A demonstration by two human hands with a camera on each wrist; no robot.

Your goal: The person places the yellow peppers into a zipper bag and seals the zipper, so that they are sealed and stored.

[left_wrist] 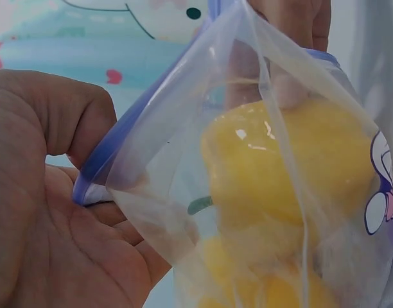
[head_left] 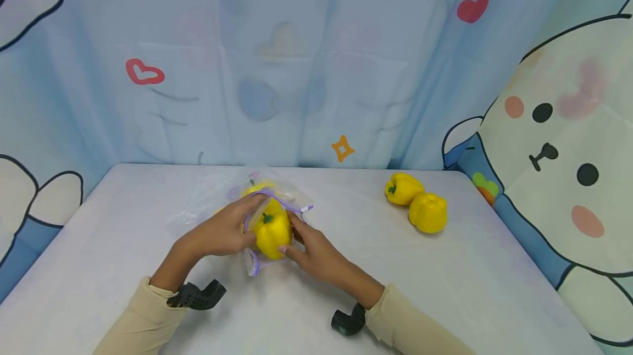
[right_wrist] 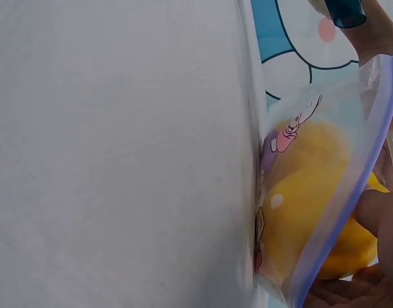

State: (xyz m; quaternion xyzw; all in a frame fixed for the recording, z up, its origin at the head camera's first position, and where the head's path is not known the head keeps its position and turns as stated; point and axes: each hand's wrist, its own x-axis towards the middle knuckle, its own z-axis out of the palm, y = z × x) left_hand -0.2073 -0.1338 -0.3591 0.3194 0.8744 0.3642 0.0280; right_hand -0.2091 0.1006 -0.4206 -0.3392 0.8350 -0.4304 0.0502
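A clear zip bag (head_left: 296, 201) with purple edging lies on the table, its mouth spread toward me. My left hand (head_left: 222, 228) pinches the purple edge, which runs between thumb and fingers in the left wrist view. At the mouth, my right hand (head_left: 316, 248) grips a yellow bell pepper (head_left: 273, 234) with its green stem upward in the head view. More yellow shows deeper in the bag, including another pepper (head_left: 258, 186) at the far end. The clear plastic (left_wrist: 158, 186) hangs between the left hand and the peppers. In the right wrist view the thumb presses the pepper (right_wrist: 350, 250).
Two more yellow bell peppers, one on its side (head_left: 404, 188) and one beside it (head_left: 428, 213), sit touching at the back right of the white table (head_left: 470, 289). Behind the table hangs a blue cartoon curtain (head_left: 306, 69). Both wrists carry black camera mounts.
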